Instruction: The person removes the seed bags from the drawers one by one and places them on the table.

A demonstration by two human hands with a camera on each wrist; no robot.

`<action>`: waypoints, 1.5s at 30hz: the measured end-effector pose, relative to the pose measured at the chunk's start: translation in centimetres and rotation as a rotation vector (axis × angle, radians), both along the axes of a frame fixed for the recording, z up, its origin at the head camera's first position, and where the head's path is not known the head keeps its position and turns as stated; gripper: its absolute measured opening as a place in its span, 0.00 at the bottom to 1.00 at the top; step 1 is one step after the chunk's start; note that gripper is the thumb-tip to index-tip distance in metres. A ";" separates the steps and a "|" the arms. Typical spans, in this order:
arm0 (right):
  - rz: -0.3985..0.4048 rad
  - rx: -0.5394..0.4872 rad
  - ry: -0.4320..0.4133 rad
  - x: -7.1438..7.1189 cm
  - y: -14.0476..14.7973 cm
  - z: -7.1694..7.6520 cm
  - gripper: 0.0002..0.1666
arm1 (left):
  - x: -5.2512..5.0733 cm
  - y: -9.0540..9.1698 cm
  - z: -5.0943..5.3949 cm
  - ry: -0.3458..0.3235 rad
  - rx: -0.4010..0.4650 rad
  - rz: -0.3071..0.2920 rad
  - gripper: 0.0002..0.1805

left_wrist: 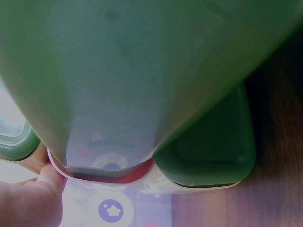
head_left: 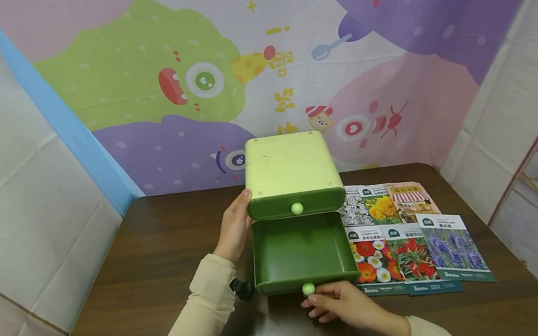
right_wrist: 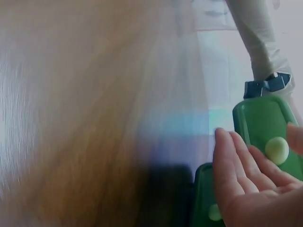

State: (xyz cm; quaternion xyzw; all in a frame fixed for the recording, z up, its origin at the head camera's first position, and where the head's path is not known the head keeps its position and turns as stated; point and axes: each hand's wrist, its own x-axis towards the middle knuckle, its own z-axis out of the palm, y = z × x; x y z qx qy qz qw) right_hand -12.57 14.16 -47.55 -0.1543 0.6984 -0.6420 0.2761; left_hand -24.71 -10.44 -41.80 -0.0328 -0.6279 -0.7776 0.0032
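A pale yellow-green drawer box (head_left: 290, 163) with dark green drawers stands on the table. Its upper drawer (head_left: 263, 207) is closed, while a lower drawer (head_left: 301, 248) stands pulled out and shows a bare inside. My left hand (head_left: 235, 228) rests against the box's left side, fingers reaching up to the front corner; some fingers are hidden. Below the pulled-out drawer's round knob (head_left: 308, 288) lies my right hand (head_left: 345, 304). In the right wrist view its fingers extend beside the knob (right_wrist: 277, 150), thumb apart on the other side. Another closed drawer (left_wrist: 213, 142) appears in the left wrist view.
Several flower seed packets (head_left: 394, 258) lie at the box's right, the purple-flowered packet (head_left: 454, 247) outermost. A cartoon-print cloth (head_left: 262, 98) hangs behind the brown table (head_left: 161, 265). A small black device (head_left: 242, 289) sits at my left wrist.
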 end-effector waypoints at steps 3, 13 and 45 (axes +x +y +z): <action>-0.054 -0.035 -0.059 0.2 -0.2 -0.1 0.30 | 0.0 0.0 0.0 0.001 0.003 -0.001 0.33; -0.182 -0.093 -0.144 0.6 -0.9 -0.4 0.30 | 0.1 0.0 0.2 0.002 0.002 -0.007 0.34; -0.229 -0.151 -0.166 -1.1 -1.4 1.2 0.31 | 0.1 -0.1 0.1 -0.006 -0.022 -0.013 0.35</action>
